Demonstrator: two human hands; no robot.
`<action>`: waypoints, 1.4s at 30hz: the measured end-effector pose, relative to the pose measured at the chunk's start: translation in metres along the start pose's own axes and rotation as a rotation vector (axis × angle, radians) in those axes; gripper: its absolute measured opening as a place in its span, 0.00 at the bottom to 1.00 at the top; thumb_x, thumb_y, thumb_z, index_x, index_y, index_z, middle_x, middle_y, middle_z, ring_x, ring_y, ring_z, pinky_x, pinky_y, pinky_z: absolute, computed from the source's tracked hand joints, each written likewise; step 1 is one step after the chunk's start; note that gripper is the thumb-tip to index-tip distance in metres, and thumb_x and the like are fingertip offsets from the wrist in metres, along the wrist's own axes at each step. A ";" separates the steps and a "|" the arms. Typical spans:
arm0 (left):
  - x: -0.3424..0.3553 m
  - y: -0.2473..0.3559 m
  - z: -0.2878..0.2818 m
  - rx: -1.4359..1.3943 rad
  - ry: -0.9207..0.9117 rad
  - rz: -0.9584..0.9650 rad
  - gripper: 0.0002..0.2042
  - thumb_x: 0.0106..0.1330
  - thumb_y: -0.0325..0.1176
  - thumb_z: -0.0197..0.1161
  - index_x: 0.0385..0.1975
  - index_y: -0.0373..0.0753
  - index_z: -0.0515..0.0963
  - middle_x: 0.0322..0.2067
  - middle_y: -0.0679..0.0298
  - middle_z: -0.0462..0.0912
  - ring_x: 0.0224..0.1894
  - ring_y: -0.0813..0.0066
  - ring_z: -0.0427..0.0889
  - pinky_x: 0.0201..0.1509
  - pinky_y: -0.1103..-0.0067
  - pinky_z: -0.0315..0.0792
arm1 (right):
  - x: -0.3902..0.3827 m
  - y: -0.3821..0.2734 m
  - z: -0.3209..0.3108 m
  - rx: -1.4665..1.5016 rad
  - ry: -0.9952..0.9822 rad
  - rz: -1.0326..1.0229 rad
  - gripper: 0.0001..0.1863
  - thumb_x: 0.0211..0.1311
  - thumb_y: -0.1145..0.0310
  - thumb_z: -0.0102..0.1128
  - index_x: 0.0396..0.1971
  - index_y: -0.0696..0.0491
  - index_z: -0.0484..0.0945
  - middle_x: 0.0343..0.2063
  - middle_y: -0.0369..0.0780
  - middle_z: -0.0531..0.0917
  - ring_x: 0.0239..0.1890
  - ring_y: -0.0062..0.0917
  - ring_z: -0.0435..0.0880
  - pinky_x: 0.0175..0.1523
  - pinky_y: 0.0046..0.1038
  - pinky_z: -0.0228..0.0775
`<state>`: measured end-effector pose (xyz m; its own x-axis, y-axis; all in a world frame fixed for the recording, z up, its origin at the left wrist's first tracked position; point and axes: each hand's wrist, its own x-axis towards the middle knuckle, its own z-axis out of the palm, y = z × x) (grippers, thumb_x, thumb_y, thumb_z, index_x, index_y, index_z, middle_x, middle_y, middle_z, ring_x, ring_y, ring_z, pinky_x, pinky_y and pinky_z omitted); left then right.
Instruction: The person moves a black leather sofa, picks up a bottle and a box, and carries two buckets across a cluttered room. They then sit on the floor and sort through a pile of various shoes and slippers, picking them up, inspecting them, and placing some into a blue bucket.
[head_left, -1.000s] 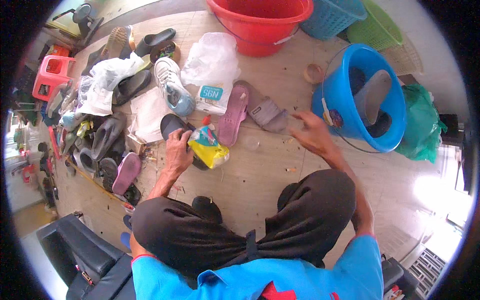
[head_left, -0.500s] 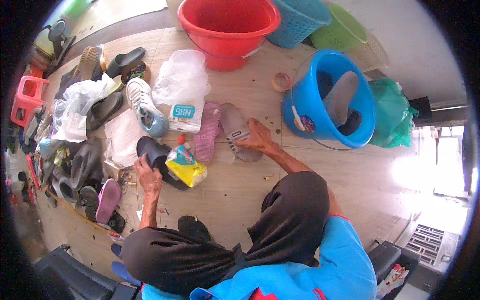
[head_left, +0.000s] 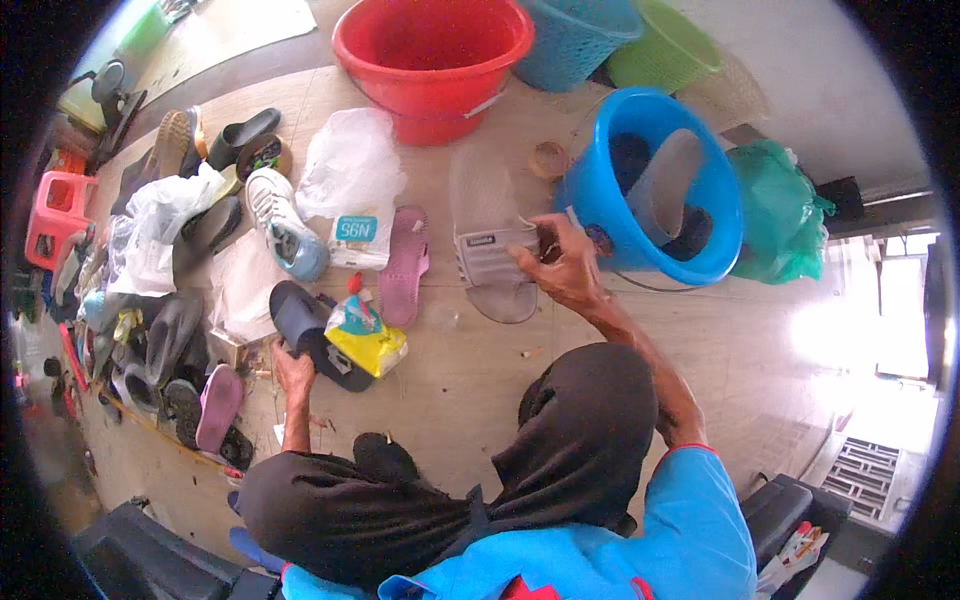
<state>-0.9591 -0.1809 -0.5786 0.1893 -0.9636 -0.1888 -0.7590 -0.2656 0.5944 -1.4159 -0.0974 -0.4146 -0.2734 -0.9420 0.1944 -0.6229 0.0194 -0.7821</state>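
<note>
A grey slide sandal [head_left: 490,270] with a paler strap hangs from my right hand [head_left: 568,268], whose thumb and fingers pinch the strap's edge; its toe end is smeared by motion. On the left, my left hand [head_left: 294,372] grips the edge of a dark slide sandal [head_left: 335,358]. Against that sandal leans a yellow and teal plastic packet [head_left: 365,340] with a red cap. Between the two dark and grey sandals lies a pink slide sandal [head_left: 403,268] on the floor.
A blue bucket [head_left: 600,190] with slippers inside stands right of my right hand, beside a green plastic bag [head_left: 775,215]. Beyond are a red tub [head_left: 430,105] and baskets. Left lie a white sneaker [head_left: 280,225], plastic bags and a heap of footwear. A tape roll [head_left: 548,160] sits by the bucket.
My right hand has raised the grey sandal off the floor and shifted right with it. My left hand has slid down to the dark sandal's lower edge. The view has shifted slightly.
</note>
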 end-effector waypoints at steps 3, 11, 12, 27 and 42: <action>0.026 -0.062 -0.003 0.039 0.048 0.027 0.27 0.57 0.31 0.64 0.57 0.29 0.68 0.48 0.42 0.78 0.50 0.48 0.79 0.56 0.67 0.70 | 0.012 -0.028 -0.029 0.123 0.147 -0.009 0.22 0.54 0.61 0.71 0.43 0.58 0.74 0.27 0.38 0.81 0.27 0.20 0.78 0.32 0.25 0.73; 0.026 -0.071 -0.013 -0.409 0.085 0.379 0.19 0.64 0.24 0.57 0.54 0.30 0.69 0.41 0.56 0.79 0.42 0.63 0.78 0.51 0.70 0.72 | 0.005 -0.026 -0.174 0.759 0.567 0.410 0.19 0.66 0.50 0.55 0.41 0.52 0.77 0.23 0.35 0.78 0.19 0.21 0.75 0.19 0.25 0.64; 0.017 -0.044 -0.022 -0.476 -0.012 0.231 0.16 0.65 0.25 0.55 0.53 0.29 0.70 0.40 0.58 0.78 0.40 0.66 0.77 0.49 0.71 0.73 | -0.010 -0.013 -0.194 0.775 0.520 0.437 0.17 0.67 0.51 0.53 0.39 0.51 0.76 0.22 0.35 0.78 0.18 0.22 0.74 0.18 0.25 0.62; 0.045 0.238 -0.110 -0.518 -0.460 0.846 0.27 0.63 0.21 0.51 0.65 0.28 0.61 0.55 0.55 0.74 0.57 0.73 0.72 0.61 0.77 0.66 | -0.032 0.002 -0.212 0.700 0.605 0.451 0.14 0.64 0.63 0.59 0.42 0.58 0.76 0.34 0.43 0.85 0.28 0.24 0.84 0.24 0.22 0.69; -0.074 0.522 0.003 -0.219 -0.392 1.044 0.19 0.61 0.26 0.60 0.54 0.35 0.74 0.45 0.49 0.82 0.46 0.56 0.82 0.51 0.69 0.73 | -0.047 0.052 -0.202 0.251 0.497 0.320 0.09 0.68 0.67 0.55 0.41 0.57 0.76 0.28 0.41 0.85 0.25 0.20 0.83 0.26 0.21 0.72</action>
<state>-1.3711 -0.2487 -0.2566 -0.7093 -0.6512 0.2699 -0.2992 0.6248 0.7212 -1.5832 0.0157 -0.3450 -0.7622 -0.6336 0.1325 -0.2801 0.1383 -0.9500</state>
